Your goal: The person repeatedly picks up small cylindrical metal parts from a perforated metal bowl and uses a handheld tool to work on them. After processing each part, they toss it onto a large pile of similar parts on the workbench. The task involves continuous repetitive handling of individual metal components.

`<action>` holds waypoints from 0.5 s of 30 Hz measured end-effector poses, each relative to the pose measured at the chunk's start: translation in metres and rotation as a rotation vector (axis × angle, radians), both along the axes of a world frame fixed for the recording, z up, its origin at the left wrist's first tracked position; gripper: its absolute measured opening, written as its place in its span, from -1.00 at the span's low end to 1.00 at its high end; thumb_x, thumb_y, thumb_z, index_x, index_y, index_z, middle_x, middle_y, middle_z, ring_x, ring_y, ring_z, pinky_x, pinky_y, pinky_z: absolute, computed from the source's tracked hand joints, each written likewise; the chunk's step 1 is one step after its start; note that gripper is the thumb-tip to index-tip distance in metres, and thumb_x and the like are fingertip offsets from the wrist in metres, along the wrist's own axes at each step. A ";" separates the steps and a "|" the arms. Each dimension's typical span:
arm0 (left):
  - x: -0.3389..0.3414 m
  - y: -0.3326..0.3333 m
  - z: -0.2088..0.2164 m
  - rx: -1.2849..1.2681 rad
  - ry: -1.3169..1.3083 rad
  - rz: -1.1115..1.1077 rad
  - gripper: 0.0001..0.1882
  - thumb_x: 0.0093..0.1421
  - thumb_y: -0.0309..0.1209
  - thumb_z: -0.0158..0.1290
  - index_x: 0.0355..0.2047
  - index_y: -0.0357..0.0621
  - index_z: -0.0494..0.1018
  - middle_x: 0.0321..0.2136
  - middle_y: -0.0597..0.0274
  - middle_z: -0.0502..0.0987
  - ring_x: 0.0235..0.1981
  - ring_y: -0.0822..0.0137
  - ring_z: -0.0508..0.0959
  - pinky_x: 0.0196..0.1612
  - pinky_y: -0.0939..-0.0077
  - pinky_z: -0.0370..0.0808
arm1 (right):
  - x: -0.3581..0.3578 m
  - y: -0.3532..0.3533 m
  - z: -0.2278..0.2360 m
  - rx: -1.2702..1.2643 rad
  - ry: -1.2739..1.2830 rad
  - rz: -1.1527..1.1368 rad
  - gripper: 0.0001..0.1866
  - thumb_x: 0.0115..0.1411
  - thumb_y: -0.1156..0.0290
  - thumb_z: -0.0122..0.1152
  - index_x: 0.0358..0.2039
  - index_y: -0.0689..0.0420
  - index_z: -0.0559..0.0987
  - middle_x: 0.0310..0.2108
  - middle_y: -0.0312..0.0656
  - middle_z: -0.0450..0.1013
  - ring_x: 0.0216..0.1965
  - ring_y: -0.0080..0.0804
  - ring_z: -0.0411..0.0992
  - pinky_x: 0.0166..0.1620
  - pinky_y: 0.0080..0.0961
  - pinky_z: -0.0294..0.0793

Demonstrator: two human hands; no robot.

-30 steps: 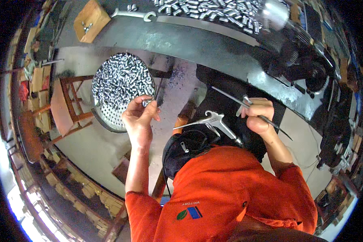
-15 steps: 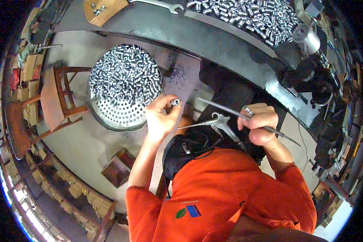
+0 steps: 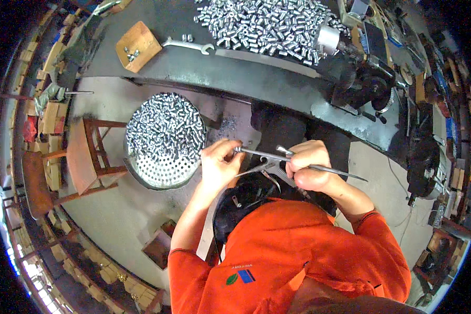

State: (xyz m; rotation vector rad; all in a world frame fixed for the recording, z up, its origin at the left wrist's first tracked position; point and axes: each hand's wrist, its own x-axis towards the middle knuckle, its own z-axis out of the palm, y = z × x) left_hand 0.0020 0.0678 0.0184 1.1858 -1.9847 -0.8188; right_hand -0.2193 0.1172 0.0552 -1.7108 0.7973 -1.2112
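My left hand [image 3: 220, 161] pinches a small shiny metal sleeve [image 3: 237, 149] between thumb and fingertips. Closed around a long, thin metal rod tool [image 3: 336, 170] with a tapered end is my right hand [image 3: 310, 163]. The tool's far end meets the sleeve in my left hand; whether it enters the bore is too small to tell. A second metal sleeve [image 3: 283, 150] sticks up from the fingers of my right hand. Beneath both hands, an air blow gun [image 3: 271, 166] lies over my lap.
Left of my hands stands a round perforated metal basket [image 3: 162, 175] heaped with sleeves. A dark workbench [image 3: 193, 81] crosses ahead, bearing a sleeve pile [image 3: 267, 29], an open-ended wrench [image 3: 188, 45], a small box [image 3: 146, 44] and a machine [image 3: 361, 86]. A wooden chair [image 3: 86, 157] stands at left.
The rod tool's far end has come to the sleeve in my left hand; before, they were apart. My hands are closer together. The view has shifted, showing more of the bench.
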 end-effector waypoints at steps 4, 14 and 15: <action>-0.022 0.003 0.011 -0.295 -0.034 -0.193 -0.80 -0.28 -0.60 0.17 -0.55 -0.24 0.46 -0.66 0.15 0.44 -0.66 0.19 0.47 -0.59 0.40 0.38 | 0.003 -0.005 -0.001 0.191 0.018 0.091 -0.51 -0.12 0.03 0.05 -0.83 0.19 0.19 -0.82 -0.20 0.06 -0.77 -0.36 0.11 -0.64 -0.39 0.01; -0.059 -0.089 0.029 -0.356 -0.236 -0.108 -0.79 -0.12 -0.46 0.17 -0.41 -0.24 0.51 -0.64 0.12 0.48 -0.69 0.29 0.48 -0.59 0.45 0.38 | -0.037 0.004 0.018 -0.301 0.044 -0.379 -0.73 -0.25 0.35 0.02 -0.88 0.13 0.18 -0.83 -0.24 0.21 -0.80 -0.31 0.20 -0.71 -0.44 0.10; -0.067 -0.114 0.036 -0.310 -0.149 -0.048 -0.76 -0.08 -0.45 0.17 -0.36 -0.26 0.50 -0.65 0.15 0.48 -0.68 0.36 0.48 -0.60 0.47 0.38 | -0.039 0.007 0.021 -0.261 0.024 -0.349 -0.72 -0.24 0.34 0.03 -0.88 0.13 0.18 -0.82 -0.24 0.23 -0.80 -0.32 0.21 -0.71 -0.45 0.12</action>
